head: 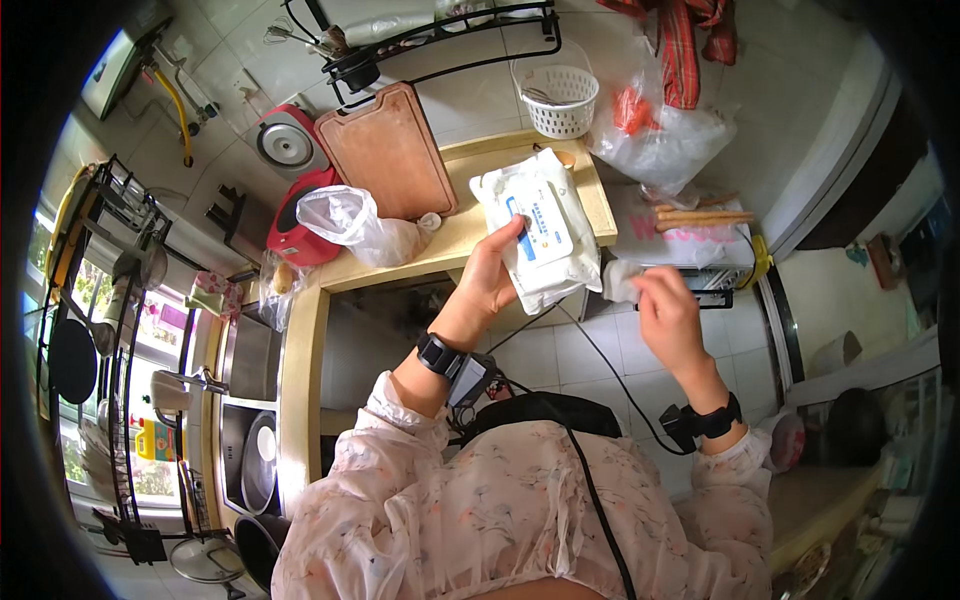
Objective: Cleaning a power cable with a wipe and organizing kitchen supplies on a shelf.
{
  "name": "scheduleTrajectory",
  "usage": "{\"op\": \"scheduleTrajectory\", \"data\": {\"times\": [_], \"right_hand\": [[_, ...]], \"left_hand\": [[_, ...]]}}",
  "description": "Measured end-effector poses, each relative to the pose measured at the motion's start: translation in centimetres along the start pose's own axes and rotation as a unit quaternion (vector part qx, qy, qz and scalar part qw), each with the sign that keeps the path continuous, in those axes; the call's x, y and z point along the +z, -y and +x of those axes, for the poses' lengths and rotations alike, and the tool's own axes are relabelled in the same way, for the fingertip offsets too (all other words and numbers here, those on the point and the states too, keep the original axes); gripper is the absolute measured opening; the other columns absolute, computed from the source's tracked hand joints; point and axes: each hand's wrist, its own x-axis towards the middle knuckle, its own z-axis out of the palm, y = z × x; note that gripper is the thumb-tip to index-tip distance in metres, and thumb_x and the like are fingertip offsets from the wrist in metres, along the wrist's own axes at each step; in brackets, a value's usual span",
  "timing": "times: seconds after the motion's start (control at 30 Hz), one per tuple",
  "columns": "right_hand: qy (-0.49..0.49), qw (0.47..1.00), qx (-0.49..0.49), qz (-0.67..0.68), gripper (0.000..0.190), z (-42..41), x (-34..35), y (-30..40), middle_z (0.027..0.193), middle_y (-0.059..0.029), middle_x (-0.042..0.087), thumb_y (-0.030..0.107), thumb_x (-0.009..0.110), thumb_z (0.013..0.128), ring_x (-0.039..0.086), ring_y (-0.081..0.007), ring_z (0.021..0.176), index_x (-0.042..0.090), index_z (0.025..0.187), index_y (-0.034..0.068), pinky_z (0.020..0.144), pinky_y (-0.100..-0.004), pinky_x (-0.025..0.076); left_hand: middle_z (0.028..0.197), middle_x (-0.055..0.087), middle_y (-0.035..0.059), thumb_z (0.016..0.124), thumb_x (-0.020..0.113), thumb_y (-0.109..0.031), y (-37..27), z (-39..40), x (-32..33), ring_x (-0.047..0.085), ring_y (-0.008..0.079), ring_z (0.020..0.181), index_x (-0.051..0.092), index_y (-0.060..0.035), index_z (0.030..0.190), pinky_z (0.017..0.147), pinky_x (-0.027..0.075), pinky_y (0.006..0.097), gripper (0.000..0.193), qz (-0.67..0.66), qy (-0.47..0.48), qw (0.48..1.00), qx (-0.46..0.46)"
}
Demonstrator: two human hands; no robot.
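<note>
My left hand (491, 274) grips a white soft pack of wipes (551, 277), its thumb lying over the blue-printed front that bears writing. The pack is held up in front of the countertop (476, 191), label side towards me. To its right, my right hand (670, 319) pinches a crumpled whitish wipe or tissue (622, 280) between thumb and fingers. The wipe is close to the pack's lower right edge; whether the two touch I cannot tell. The fingers of my left hand behind the pack are hidden.
On the counter are a wooden cutting board (386, 150), a red rice cooker (304, 244) and a clear plastic bag (367, 229). A white perforated basket (562, 105) hangs at the back. Sticks (701, 217) lie on a box to the right. A steel sink (232, 450) is at left; cables (611, 352) dangle before me.
</note>
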Motion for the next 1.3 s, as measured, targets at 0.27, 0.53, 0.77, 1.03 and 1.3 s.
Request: {"op": "scheduleTrajectory", "data": {"times": [0.27,0.53,0.77,1.03,1.3], "right_hand": [[-0.055,0.989,0.003,0.136,0.013,1.2,2.4,3.5,0.09,-0.0126,0.056,-0.006,0.059,0.078,0.059,-0.0254,0.076,0.06,0.09,-0.002,0.066,-0.0304,0.048],[-0.088,0.991,-0.048,0.087,0.023,4.2,-1.0,3.0,0.094,-0.0132,0.059,-0.01,0.055,0.079,0.06,-0.0255,0.078,0.062,0.1,-0.004,0.066,-0.0303,0.049],[-0.054,0.993,-0.075,0.068,0.025,3.1,0.8,3.7,0.092,-0.0128,0.059,-0.011,0.054,0.076,0.061,-0.0296,0.078,0.062,0.099,-0.004,0.067,-0.0339,0.05],[-0.112,0.989,-0.067,0.065,0.027,7.4,-0.2,2.9,0.093,-0.0143,0.058,-0.013,0.05,0.075,0.059,-0.0294,0.078,0.06,0.098,-0.005,0.066,-0.0331,0.048],[-0.046,0.993,-0.054,0.098,0.026,4.9,0.1,2.9,0.091,-0.0131,0.054,-0.013,0.049,0.076,0.057,-0.0298,0.077,0.058,0.1,-0.004,0.066,-0.0339,0.047]], "left_hand": [[0.111,0.059,0.0169,0.089,0.056,-0.017,1.7,-0.2,1.1,0.062,0.029,0.097,0.043,0.002,0.124,0.086,0.052,0.0419,0.042,0.085,-0.028,0.995,0.045],[0.11,0.06,0.0168,0.088,0.057,-0.012,1.3,-0.7,0.5,0.064,0.0275,0.095,0.043,0.0023,0.124,0.083,0.054,0.0413,0.041,0.122,0.033,0.992,-0.017],[0.11,0.061,0.0173,0.087,0.056,-0.01,0.9,-0.1,1.4,0.064,0.0291,0.095,0.043,0.0031,0.126,0.081,0.055,0.0408,0.042,0.03,0.025,0.999,-0.024],[0.111,0.06,0.0192,0.086,0.058,-0.009,1.8,-0.7,1.4,0.065,0.0296,0.092,0.044,0.0036,0.124,0.078,0.056,0.0399,0.043,0.057,0.064,0.994,-0.071],[0.112,0.06,0.0187,0.085,0.059,-0.011,1.9,-1.2,0.2,0.064,0.0291,0.095,0.043,0.0044,0.126,0.082,0.054,0.0392,0.046,-0.01,0.084,0.988,-0.132]]}}
